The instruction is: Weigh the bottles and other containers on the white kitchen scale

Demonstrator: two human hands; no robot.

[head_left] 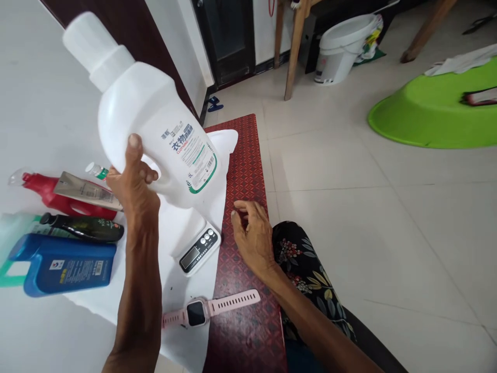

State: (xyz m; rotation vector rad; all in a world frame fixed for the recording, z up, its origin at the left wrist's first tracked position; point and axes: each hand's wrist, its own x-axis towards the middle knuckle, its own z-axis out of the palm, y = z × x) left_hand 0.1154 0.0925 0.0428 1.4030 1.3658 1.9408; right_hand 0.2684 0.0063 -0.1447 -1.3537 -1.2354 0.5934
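Observation:
My left hand [134, 171] is closed around the handle of a big white laundry detergent bottle [143, 103], which has a white cap and a printed label. The bottle is tilted in the picture, its cap toward the upper left. Just below it lies a white kitchen scale [200, 248] with a small display and buttons; whether the two touch, I cannot tell. My right hand [252, 230] rests at the edge of the red patterned table [244, 171], fingers loosely bent and apart from the thumb, with nothing in them. A pink-strapped smartwatch [196, 312] lies nearer to me.
Left on the white sheet [186, 342] lie a blue bottle [70, 267], a dark bottle [85, 228], a red bottle [46, 191] and a beige pouch [87, 190]. Beyond the table are a white bucket [334, 62], wooden legs [295, 52] and a green plastic object [423, 109].

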